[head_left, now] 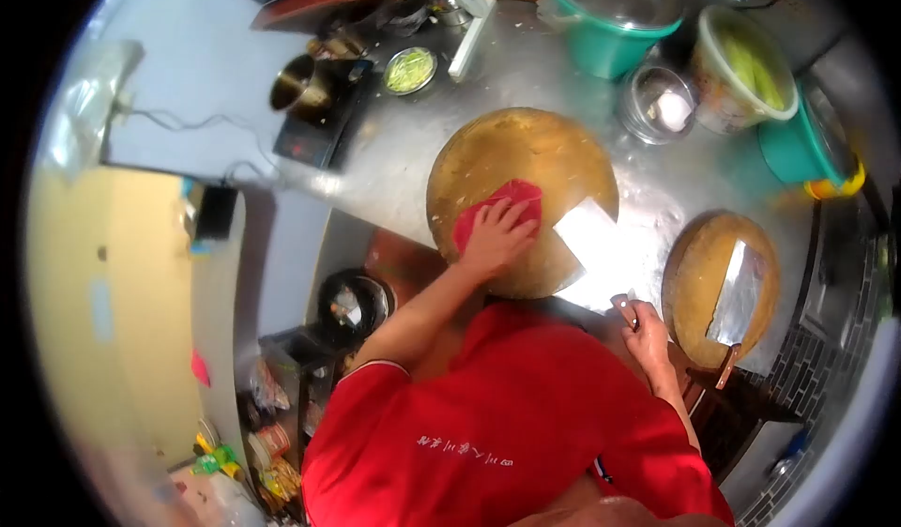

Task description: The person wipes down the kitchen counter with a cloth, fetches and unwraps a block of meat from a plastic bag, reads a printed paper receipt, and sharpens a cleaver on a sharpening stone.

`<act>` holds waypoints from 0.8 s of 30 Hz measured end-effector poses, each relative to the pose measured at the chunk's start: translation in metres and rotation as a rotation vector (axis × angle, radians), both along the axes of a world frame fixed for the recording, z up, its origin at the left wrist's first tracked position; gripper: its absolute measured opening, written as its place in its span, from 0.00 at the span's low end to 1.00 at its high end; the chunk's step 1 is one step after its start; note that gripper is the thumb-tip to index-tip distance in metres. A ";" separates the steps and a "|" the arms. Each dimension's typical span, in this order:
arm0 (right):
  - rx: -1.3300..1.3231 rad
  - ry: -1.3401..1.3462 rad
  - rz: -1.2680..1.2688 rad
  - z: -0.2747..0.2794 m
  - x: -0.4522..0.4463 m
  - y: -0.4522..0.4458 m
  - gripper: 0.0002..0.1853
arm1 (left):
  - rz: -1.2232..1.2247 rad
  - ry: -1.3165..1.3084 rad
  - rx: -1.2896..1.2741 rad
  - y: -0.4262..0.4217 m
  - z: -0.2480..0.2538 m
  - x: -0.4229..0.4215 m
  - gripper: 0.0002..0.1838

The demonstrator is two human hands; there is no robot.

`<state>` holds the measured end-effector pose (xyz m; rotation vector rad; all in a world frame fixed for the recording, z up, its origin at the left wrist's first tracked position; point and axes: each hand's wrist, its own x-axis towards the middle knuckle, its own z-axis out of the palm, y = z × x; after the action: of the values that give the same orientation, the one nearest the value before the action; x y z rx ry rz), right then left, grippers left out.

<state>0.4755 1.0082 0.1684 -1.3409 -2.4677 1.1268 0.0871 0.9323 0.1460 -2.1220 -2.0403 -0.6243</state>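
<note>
A red cloth lies on the round wooden chopping board. My left hand presses down on the cloth, its fingers spread over it. My right hand is wrapped round the brown handle of a cleaver, at the front edge of the metal counter. The cleaver's bright blade reaches over the board's right edge. Glare on the metal around the blade hides part of its outline.
A second round board on the right bears another cleaver. Green tubs, a metal bowl and a white bucket stand behind. A dish of shredded greens and a dark cooker are at the back left.
</note>
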 end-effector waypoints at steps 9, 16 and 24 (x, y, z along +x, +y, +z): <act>-0.136 -0.011 -0.151 0.025 -0.021 -0.034 0.21 | 0.335 -0.079 0.105 0.059 -0.010 -0.138 0.14; -0.108 -0.015 -0.259 0.007 -0.025 -0.069 0.22 | -0.292 -0.331 0.017 0.132 0.003 -0.015 0.16; -0.071 -0.057 -0.295 0.001 -0.030 -0.075 0.27 | 0.007 -0.070 0.019 0.167 -0.001 -0.151 0.14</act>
<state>0.4454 0.9330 0.1690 -1.7097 -2.1864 1.1268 -0.0637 1.0993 0.1447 -2.1099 -2.0679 -0.7241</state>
